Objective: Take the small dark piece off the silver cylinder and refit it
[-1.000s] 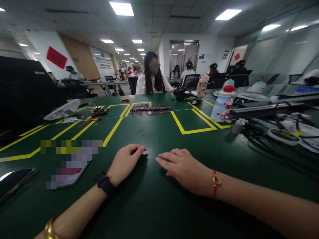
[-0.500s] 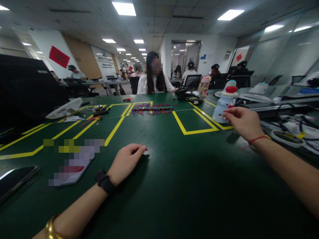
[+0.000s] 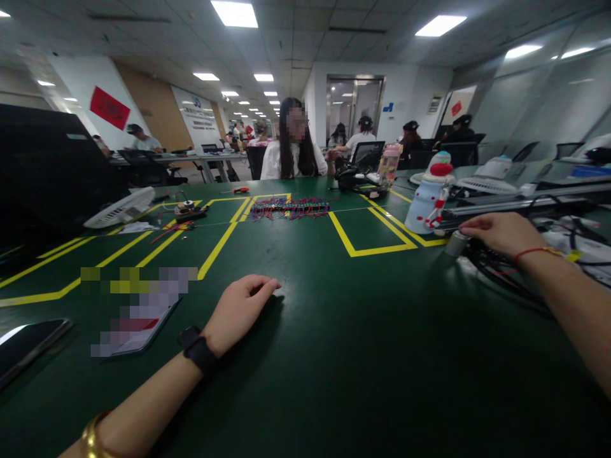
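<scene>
My left hand [image 3: 238, 310] rests on the green table [image 3: 334, 356] near its middle, fingers loosely curled, with nothing in it. A black watch sits on that wrist. Off to the right, my right hand [image 3: 500, 231] lies palm down over a bunch of black cables [image 3: 496, 267]. Its fingertips come close to a small grey cylinder [image 3: 456, 243], and I see nothing gripped. A red string bracelet circles the right wrist. Just beyond the cylinder stands a snowman-shaped bottle [image 3: 426, 196].
A bundle of red and blue wires [image 3: 289, 208] lies inside yellow tape lines at the far middle. A white fan [image 3: 119, 208] and dark monitor [image 3: 48, 172] are at the left, a phone [image 3: 28, 346] near left. A person [image 3: 293, 149] sits opposite.
My right hand left the table's middle, swung up and right past the snowman bottle, then dropped onto the cables beside the grey cylinder. The left hand stayed still.
</scene>
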